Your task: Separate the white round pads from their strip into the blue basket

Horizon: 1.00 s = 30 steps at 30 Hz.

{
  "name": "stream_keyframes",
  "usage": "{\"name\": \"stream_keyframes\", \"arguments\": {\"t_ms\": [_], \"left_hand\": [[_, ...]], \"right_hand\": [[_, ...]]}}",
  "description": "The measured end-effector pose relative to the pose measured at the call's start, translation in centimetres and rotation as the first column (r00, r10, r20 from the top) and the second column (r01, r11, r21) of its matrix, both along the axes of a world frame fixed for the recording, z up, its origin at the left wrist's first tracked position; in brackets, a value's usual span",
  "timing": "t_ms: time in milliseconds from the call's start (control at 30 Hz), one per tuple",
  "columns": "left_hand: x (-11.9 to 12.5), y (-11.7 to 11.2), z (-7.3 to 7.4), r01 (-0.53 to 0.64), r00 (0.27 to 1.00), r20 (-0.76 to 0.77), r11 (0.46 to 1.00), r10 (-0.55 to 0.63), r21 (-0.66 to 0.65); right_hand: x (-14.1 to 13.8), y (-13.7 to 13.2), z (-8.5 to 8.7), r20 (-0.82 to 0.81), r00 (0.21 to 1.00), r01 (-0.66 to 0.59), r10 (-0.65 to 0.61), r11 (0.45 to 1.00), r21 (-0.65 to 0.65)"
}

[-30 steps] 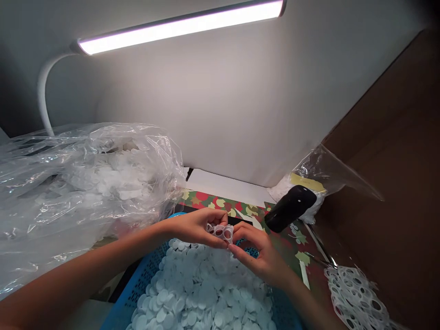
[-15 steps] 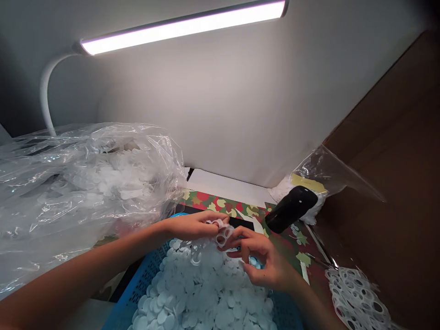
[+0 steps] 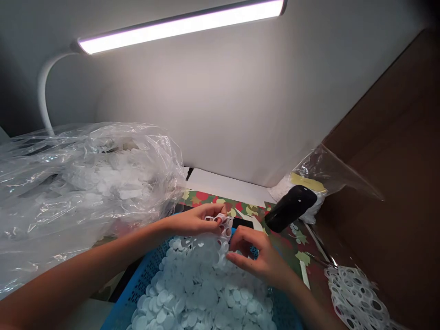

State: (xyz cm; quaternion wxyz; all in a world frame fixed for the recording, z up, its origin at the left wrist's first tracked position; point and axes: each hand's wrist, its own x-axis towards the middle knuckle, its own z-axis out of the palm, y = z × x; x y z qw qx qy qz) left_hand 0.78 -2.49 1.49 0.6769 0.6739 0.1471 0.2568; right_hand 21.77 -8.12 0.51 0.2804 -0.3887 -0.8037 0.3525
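A strip of white perforated sheet (image 3: 226,225), full of round holes, is pinched between the thumb and fingers of my left hand (image 3: 197,220). Its lower part hangs over the basket. Close by on the right, my right hand (image 3: 256,254) has its thumb and curled index finger together at the strip's lower edge; the exact contact is hard to see. Below both hands, many loose white discs (image 3: 206,293) fill a blue plastic basket (image 3: 132,293) with slotted sides.
A large clear plastic bag (image 3: 113,178) with white pieces lies at the left. To the right are a black object (image 3: 291,208), another clear bag with white contents (image 3: 309,195), and a pile of perforated scraps (image 3: 357,298). A lit lamp (image 3: 182,27) hangs above.
My right hand's fingers have curled in and its thumb has moved left to the strip's lower edge. The strip now hangs lower from my left hand, which has shifted slightly.
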Motion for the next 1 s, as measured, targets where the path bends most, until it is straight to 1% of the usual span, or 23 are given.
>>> {"name": "stream_keyframes", "arguments": {"t_ms": [133,333,467,567,700,833,1000], "left_hand": [[0.04,-0.05,0.06,0.012,1.000,-0.001,1.000,-0.012,-0.007],[0.05,-0.19,-0.29,0.025,0.998,-0.051,0.999,-0.023,0.046],[0.05,-0.19,-0.40,0.026,0.999,-0.039,0.998,-0.024,0.065],[0.08,-0.15,-0.38,0.028,0.999,-0.039,0.998,-0.026,0.063],[0.15,-0.09,-0.47,0.026,0.999,-0.026,0.999,-0.025,0.047],[0.22,-0.07,-0.57,0.019,0.999,-0.028,0.998,-0.017,0.067],[0.26,-0.20,-0.45,0.044,0.999,-0.026,0.997,-0.042,0.057]], "right_hand": [[-0.07,-0.06,-0.11,0.003,1.000,0.004,-0.004,1.000,-0.002],[-0.20,0.05,-0.25,-0.009,0.995,0.098,-0.098,0.995,0.014],[-0.17,-0.04,-0.15,-0.040,0.992,0.121,-0.120,0.992,0.028],[-0.07,-0.07,-0.07,-0.032,0.990,0.137,-0.137,0.990,0.021],[-0.06,-0.03,-0.13,0.017,0.996,0.091,-0.091,0.996,-0.012],[-0.14,-0.06,-0.37,0.045,0.998,0.053,-0.051,0.998,-0.030],[-0.11,0.06,-0.10,0.015,1.000,-0.001,0.001,1.000,-0.009]]}}
